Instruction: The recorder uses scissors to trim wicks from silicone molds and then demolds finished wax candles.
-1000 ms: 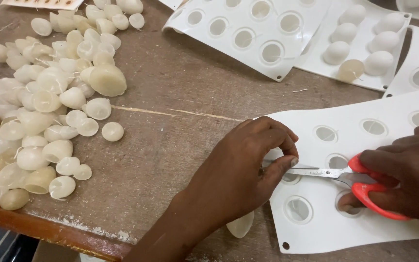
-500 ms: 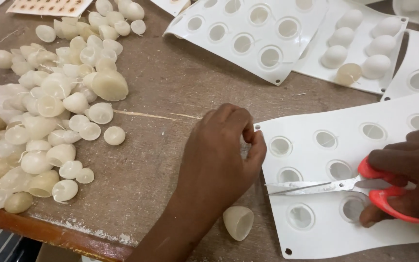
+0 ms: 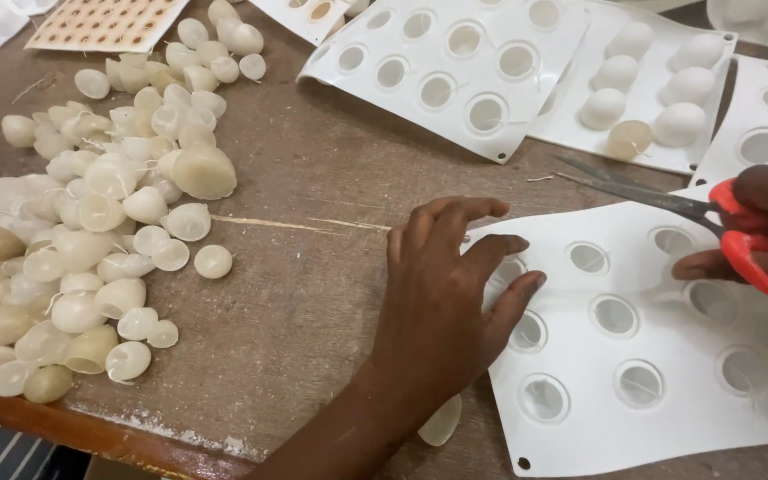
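The left hand (image 3: 455, 293) lies flat and released on the white sheet's (image 3: 668, 427) left edge; the right hand (image 3: 757, 231) grasps red scissors (image 3: 704, 218) over its upper right, blades pointing left

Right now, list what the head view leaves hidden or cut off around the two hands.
- Right hand: cut off by the right frame edge; its grip inside the red scissors handles is partly hidden.
- White mould sheet: the left hand covers its left edge and some cavities.
- Cut shell: mostly hidden behind the left wrist.
- Shell pile: runs off the left edge.
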